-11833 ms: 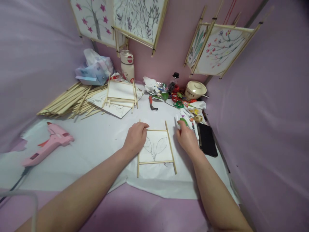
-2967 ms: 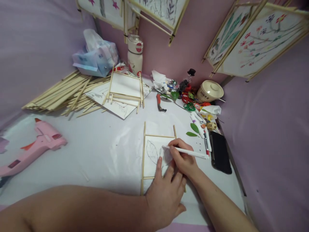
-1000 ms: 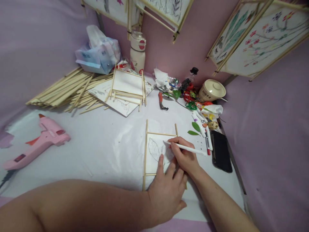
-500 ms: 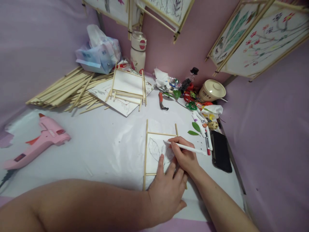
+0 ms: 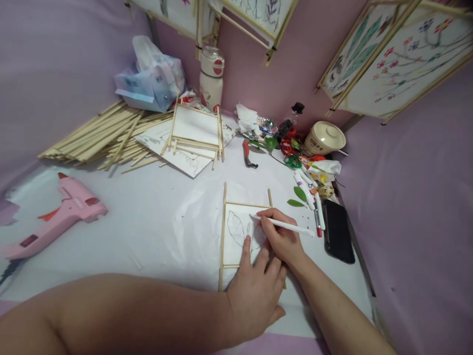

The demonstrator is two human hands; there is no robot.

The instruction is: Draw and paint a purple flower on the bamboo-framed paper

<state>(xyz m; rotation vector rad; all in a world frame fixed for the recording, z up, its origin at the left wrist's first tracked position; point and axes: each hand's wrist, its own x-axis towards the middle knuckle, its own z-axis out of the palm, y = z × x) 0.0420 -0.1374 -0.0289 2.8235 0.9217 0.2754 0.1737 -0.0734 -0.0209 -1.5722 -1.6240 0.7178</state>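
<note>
A white pen (image 5: 290, 226) is pinched in my right hand (image 5: 284, 241), its tip at the upper part of a white sheet (image 5: 233, 255). Leaf outlines are drawn on the sheet in dark line. Thin wooden sticks form a frame (image 5: 222, 236) around the sheet. Spread over the lower part of the sheet and frame, my left hand (image 5: 258, 291) lies flat with its fingers apart and holds nothing. Part of the drawing on the right is hidden by my hands.
A pink glue gun (image 5: 70, 212) lies at left, below a pile of wooden sticks (image 5: 92, 133). Another framed sheet (image 5: 195, 125) rests behind. Red-handled pliers (image 5: 247, 154), green leaves (image 5: 300, 194), markers (image 5: 318, 217) and a black phone (image 5: 338, 231) lie toward the right. Framed pictures (image 5: 414, 59) hang above.
Almost nothing differs. Both hands stay in place, and the pen tip remains at nearly the same spot on the sheet.
</note>
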